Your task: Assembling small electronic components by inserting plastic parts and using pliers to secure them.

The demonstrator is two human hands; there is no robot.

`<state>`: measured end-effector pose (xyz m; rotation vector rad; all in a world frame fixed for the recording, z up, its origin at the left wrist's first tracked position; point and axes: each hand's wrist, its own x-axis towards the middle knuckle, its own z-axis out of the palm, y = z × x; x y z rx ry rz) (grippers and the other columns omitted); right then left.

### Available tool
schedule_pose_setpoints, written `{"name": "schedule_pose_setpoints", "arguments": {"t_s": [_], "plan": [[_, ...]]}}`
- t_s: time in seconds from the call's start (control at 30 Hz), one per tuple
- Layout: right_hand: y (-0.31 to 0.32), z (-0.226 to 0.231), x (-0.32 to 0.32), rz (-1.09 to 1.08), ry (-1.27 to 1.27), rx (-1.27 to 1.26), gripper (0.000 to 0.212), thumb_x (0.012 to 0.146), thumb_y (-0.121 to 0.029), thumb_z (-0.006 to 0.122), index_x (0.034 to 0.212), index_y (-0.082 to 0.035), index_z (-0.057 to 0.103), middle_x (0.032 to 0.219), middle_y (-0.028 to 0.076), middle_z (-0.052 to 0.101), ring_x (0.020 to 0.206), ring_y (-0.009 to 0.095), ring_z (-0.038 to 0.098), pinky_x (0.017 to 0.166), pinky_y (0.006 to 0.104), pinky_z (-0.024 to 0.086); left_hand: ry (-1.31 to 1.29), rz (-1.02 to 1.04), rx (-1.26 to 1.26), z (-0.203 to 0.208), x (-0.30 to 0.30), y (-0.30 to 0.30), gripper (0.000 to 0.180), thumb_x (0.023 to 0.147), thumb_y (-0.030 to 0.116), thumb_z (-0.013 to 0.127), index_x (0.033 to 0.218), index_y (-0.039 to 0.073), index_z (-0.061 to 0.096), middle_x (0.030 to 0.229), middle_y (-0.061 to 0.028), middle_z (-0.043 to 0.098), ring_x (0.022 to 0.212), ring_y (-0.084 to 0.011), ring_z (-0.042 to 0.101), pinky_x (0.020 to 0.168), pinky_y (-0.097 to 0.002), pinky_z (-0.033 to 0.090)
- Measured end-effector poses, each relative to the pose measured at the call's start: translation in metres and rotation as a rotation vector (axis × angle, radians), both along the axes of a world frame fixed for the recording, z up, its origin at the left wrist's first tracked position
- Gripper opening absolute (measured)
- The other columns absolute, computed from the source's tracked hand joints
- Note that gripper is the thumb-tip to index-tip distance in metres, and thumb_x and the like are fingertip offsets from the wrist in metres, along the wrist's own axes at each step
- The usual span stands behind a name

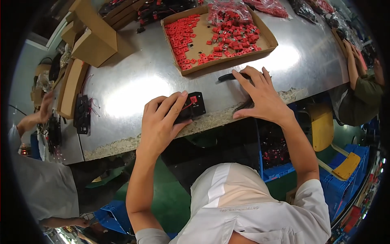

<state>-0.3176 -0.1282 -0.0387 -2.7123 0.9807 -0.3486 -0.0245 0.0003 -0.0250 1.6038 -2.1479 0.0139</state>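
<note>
Near the table's front edge, my left hand (160, 118) is closed round a small black panel (198, 106) with a red part (193, 99) and a red wire on its face. Fingers lie over its upper side and the thumb along its lower side, hiding its left portion. To the right, my right hand (260, 97) arches over the tabletop, thumb and fingers apart. A black curved handle (227, 77) lies by its fingertips, partly covered by them. Something dark (244, 103) shows between thumb and palm; its kind cannot be made out.
Beyond my hands stands a shallow cardboard tray (191, 72) of small red parts and a plastic bag. At left are an opened carton (95, 46) and a black panel with wires (82, 114). Other people work at both sides. A yellow chair (323, 128) stands at right.
</note>
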Motion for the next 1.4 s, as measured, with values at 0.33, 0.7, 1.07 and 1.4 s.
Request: {"name": "schedule_pose_setpoints", "arguments": {"t_s": [0.33, 0.7, 1.07, 1.4], "plan": [[-0.008, 0.01, -0.001, 0.002, -0.279, 0.195, 0.085, 0.067, -0.037, 0.083, 0.139, -0.004, 0.052, 0.124, 0.015, 0.047, 0.116, 0.031, 0.049, 0.105, 0.04, 0.038, 0.314, 0.009, 0.219, -0.001, -0.001, 0.001, 0.07, 0.068, 0.016, 0.089, 0.132, 0.007, 0.06, 0.122, -0.0113, 0.065, 0.11, -0.0324, 0.059, 0.095, -0.0417, 0.049], [-0.003, 0.035, 0.048, 0.011, -1.523, 1.279, 0.094, 0.089, -0.073, 0.035, 0.13, 0.009, 0.053, 0.092, 0.013, 0.056, 0.078, 0.021, 0.048, 0.072, 0.0358, 0.039, 0.138, 0.022, 0.148, 0.002, -0.007, -0.004, 0.064, 0.069, 0.019, 0.086, 0.128, 0.009, 0.062, 0.123, -0.0102, 0.063, 0.106, -0.0318, 0.059, 0.093, -0.0415, 0.048], [-0.001, 0.031, 0.037, 0.136, -1.37, 1.11, 0.103, 0.086, -0.083, 0.033, 0.127, 0.009, 0.055, 0.083, 0.008, 0.052, 0.068, 0.018, 0.047, 0.063, 0.0323, 0.036, 0.071, 0.034, 0.036, 0.002, -0.011, 0.003, 0.071, 0.06, 0.02, 0.089, 0.126, 0.011, 0.064, 0.121, -0.0042, 0.065, 0.099, -0.0284, 0.059, 0.089, -0.0415, 0.046], [-0.003, 0.021, 0.033, 0.025, -0.87, 0.506, 0.081, 0.089, -0.067, 0.052, 0.129, 0.004, 0.056, 0.094, 0.005, 0.053, 0.08, 0.013, 0.049, 0.071, 0.0268, 0.041, 0.025, 0.035, -0.094, 0.005, -0.008, 0.011, 0.069, 0.06, 0.019, 0.089, 0.125, 0.014, 0.065, 0.122, -0.0019, 0.064, 0.102, -0.026, 0.059, 0.092, -0.041, 0.042]]}}
